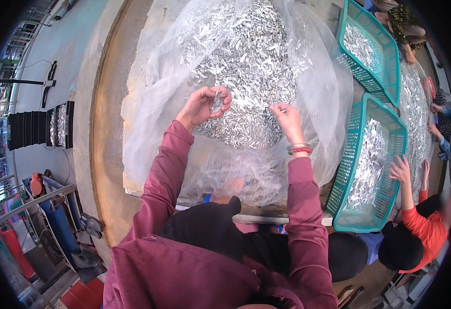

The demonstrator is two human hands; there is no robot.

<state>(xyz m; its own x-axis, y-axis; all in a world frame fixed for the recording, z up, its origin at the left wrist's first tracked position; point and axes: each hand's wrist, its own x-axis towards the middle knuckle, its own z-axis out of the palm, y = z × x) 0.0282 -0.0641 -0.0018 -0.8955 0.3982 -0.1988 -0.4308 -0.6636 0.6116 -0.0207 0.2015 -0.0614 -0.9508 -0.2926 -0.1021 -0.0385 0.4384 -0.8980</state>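
A big heap of small, elongated silvery metal pieces (pixel 251 67) lies on a sheet of white netting (pixel 174 77) in front of me. My left hand (pixel 205 105) is turned palm up over the near left part of the heap. Its fingers curl round a few of the silvery pieces (pixel 216 101). On the right side of the heap, my right hand (pixel 288 122) has its thumb and fingertips pinched together just above the pieces. Whatever those fingertips hold, if anything, is too small to make out.
Two green plastic baskets (pixel 333 198) with silvery pieces stand to the right. Beyond them, a person in orange (pixel 424 239) reaches toward the nearer basket, and other people's hands work along another pile (pixel 413 113). Past the table's left edge is a walkway (pixel 89 103) with racks.
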